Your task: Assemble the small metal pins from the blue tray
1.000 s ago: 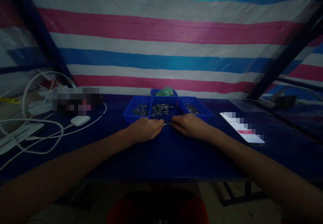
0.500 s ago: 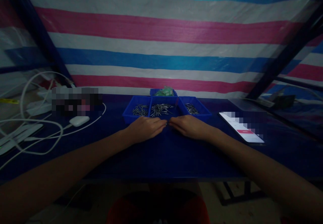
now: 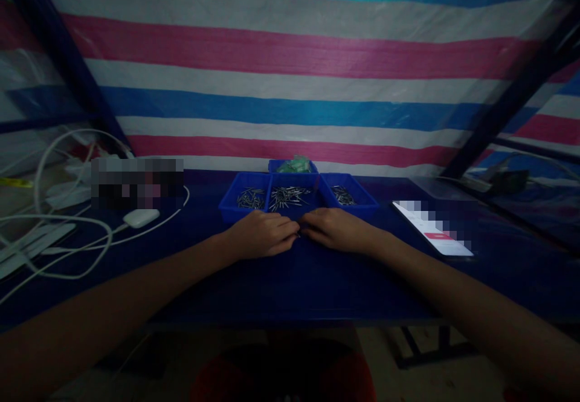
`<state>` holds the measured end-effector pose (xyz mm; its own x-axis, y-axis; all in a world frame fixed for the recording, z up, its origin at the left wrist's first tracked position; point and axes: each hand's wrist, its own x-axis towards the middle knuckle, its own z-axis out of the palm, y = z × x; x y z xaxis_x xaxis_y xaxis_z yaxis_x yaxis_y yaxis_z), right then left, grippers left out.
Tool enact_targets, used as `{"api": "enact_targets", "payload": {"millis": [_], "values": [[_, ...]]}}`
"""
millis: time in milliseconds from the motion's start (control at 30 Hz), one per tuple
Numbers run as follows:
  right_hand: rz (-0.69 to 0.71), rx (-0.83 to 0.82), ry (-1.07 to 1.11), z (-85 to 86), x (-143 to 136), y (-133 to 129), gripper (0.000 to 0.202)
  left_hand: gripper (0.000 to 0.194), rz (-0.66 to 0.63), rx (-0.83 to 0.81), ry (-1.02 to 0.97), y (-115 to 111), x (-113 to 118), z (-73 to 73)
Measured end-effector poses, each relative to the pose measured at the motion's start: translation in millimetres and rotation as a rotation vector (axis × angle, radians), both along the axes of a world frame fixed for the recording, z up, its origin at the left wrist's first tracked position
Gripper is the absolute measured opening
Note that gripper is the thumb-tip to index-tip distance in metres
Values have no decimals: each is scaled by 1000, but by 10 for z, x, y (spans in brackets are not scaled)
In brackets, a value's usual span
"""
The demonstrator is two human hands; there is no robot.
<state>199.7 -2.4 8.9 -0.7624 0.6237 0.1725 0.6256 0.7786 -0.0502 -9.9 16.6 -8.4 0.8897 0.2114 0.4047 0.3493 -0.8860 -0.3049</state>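
My left hand (image 3: 263,234) is closed, its thumb and fingers pinched at a small shiny metal piece (image 3: 298,234) that is mostly hidden. Facing it, my right hand (image 3: 339,229) is also closed, with bent fingertips close to the same spot; what they grip, if anything, is hidden. Just beyond the hands are blue plastic bins. The left bin (image 3: 225,204), the middle bin (image 3: 308,206) and the right bin (image 3: 366,202) hold slim metal pins (image 3: 287,196), too small to identify exactly. A back bin (image 3: 273,165) contains green plastic-like material (image 3: 295,165).
A lit phone (image 3: 432,230) lies on the blue table (image 3: 290,293) at right. To the left are white cables (image 3: 109,239), a white charger-like case (image 3: 141,217) and a blurred-out patch. Striped sheeting (image 3: 290,106) hangs behind, between dark blue frame posts (image 3: 502,106).
Both hands stay together in front of the bins. The left fingers have curled more and the pinch has shifted slightly toward me. The bins and phone stay in place.
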Motion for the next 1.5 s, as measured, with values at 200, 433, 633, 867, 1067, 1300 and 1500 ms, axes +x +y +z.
{"api": "enact_targets", "payload": {"millis": [200,433,633,867,1067,1300,1500], "values": [[16,16,-9,41,-9,-34,17,23,63,13,45,20,-2,-15],[6,-31,-20,37,-20,-52,20,23,94,16,73,29,-13,-30],[47,14,-41,7,-33,-21,23,28,79,7,63,33,-15,-48],[34,10,-48,21,-41,-36,23,28,106,-20,75,10,5,-30],[-10,29,-26,48,0,-28,22,23,159,-57,84,-2,17,-24],[-48,27,-34,39,1,-13,20,20,209,-71,84,-2,25,-24],[-28,-21,-28,43,11,-10,17,17,213,-51,89,5,14,-31]]}}
